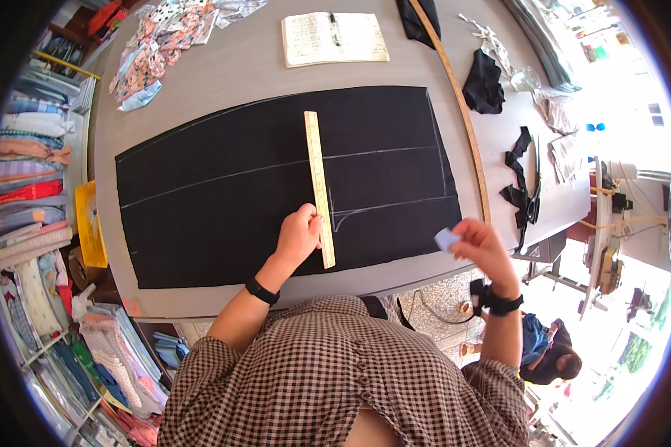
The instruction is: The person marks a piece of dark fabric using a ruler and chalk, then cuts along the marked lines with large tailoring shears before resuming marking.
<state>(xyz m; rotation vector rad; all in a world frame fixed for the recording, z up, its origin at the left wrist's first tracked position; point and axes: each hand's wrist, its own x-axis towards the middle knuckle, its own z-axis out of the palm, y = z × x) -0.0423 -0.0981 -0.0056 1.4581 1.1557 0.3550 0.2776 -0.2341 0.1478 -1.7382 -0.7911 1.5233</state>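
Note:
A large piece of black fabric [229, 223] lies spread on the table before me, marked with pale chalk lines and a small curve. Across it rests a short yellowish ruler [316, 162], its near end pinched by my left hand [299, 237] between thumb and fingers. My right hand [478, 243] is raised near the fabric's right corner and holds a pale blue piece of tailor's chalk [446, 239] between thumb and fingertips. A long curved wooden ruler [465, 112] lies to the right of the fabric.
An open notebook [363, 39] with a pen lies beyond the fabric. Patterned scraps [145, 61] are at the far left. Black scraps [483, 84], a glass jar [525, 79] and scissors [534, 207] lie to the right. A seated person [553, 352] is at lower right.

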